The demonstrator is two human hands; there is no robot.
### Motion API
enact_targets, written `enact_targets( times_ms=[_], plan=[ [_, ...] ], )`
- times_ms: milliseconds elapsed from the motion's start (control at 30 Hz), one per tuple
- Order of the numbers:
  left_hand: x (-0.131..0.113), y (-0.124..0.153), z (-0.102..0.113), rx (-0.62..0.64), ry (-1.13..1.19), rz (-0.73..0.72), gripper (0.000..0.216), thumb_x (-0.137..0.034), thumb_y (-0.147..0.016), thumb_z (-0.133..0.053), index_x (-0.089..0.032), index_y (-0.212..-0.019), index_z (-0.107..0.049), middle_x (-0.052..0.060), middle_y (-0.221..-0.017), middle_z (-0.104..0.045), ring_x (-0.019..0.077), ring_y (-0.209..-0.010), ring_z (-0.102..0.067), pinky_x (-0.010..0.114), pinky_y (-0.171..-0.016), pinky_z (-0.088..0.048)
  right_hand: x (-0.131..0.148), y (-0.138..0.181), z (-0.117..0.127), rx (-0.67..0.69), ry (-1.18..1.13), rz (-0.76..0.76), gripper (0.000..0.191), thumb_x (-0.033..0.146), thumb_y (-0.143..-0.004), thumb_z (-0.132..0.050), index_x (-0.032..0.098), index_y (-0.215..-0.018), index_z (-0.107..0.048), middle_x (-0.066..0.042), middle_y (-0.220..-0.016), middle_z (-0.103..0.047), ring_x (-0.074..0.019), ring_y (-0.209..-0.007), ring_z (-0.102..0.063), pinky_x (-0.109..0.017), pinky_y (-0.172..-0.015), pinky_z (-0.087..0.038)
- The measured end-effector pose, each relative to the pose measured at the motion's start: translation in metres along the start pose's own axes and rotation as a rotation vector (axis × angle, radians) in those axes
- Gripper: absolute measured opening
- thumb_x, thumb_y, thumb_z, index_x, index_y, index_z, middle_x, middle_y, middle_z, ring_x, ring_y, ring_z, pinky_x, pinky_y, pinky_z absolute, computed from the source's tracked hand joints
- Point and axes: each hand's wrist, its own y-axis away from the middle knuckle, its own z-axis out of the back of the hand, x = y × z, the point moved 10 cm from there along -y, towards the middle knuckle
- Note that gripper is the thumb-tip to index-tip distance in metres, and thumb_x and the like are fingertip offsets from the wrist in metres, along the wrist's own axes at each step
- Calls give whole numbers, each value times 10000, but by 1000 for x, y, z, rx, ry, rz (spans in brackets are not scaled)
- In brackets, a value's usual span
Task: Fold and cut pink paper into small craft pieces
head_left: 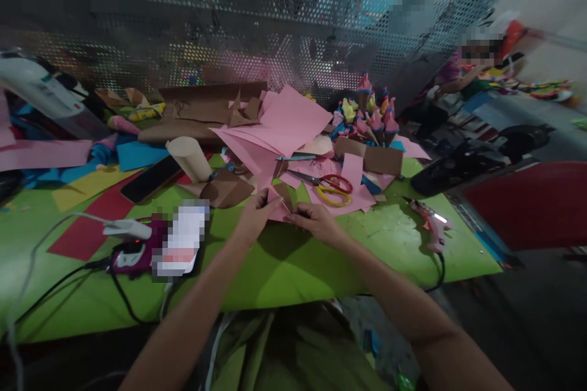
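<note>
Head view: a small pink paper piece [278, 208] lies on the green table [284, 263], just in front of the scissors [331, 187], its tip pointing away from the person. The left hand [255, 215] pinches its left edge, fingers extended forward. The right hand [316, 220] is curled, knuckles up, gripping its right edge. Both forearms converge from below.

no readable text, labels or numbers
</note>
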Motion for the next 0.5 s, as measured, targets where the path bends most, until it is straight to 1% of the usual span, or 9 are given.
enact_targets(
  times_ms=[133,200,233,267,333,400,433,500],
  plan=[
    [4,-1,7,-58,5,8,280,-333,-622,-804,-192,-849,-719,29,-878,-729,183,-836,-642,303,-809,-494,2,-1,1,-3,-59,-8,465,653,-770,-639,199,-689,-585,29,-583,-554,-110,-538,-483,-231,-499,-331],
    [9,-2,11,-92,67,43,324,-349,-617,-817,-199,-887,-723,35,-904,-730,185,-855,-646,295,-793,-501,3,0,2,-6,-119,-36,464,648,-739,-675,198,-670,-583,32,-571,-554,-106,-528,-482,-226,-492,-335],
    [12,-2,10,-90,118,69,348,-379,-628,-813,-200,-911,-721,41,-906,-730,189,-850,-649,295,-769,-508,3,0,3,-6,-164,-58,466,645,-728,-687,197,-658,-581,32,-568,-560,-103,-524,-484,-223,-491,-341],
    [14,-1,7,-65,175,101,369,-419,-645,-800,-199,-931,-718,48,-899,-729,192,-829,-651,296,-732,-516,2,1,3,-3,-222,-86,469,642,-721,-695,195,-646,-576,28,-567,-570,-100,-517,-488,-221,-489,-347],
    [17,0,-5,37,289,169,400,-488,-675,-765,-191,-938,-712,61,-862,-724,191,-751,-648,295,-639,-521,0,3,0,23,-356,-143,474,639,-710,-704,188,-639,-578,17,-569,-598,-98,-503,-503,-220,-486,-362],
    [16,2,-16,132,374,215,396,-489,-662,-773,-187,-909,-705,51,-813,-712,173,-671,-630,281,-566,-511,-3,4,-6,65,-472,-197,475,635,-682,-728,181,-654,-593,8,-566,-617,-97,-485,-517,-220,-476,-371],
    [15,3,-17,141,402,220,383,-455,-635,-800,-188,-890,-698,38,-790,-705,159,-648,-621,268,-550,-507,-5,5,-9,86,-511,-221,477,632,-661,-744,177,-666,-602,5,-563,-622,-98,-478,-522,-219,-469,-374],
    [13,2,-13,99,424,200,372,-381,-574,-851,-187,-838,-675,6,-731,-684,130,-605,-603,240,-535,-496,-10,5,-13,103,-558,-254,495,634,-616,-776,171,-701,-623,2,-563,-628,-99,-474,-532,-215,-458,-376]
  ],
)
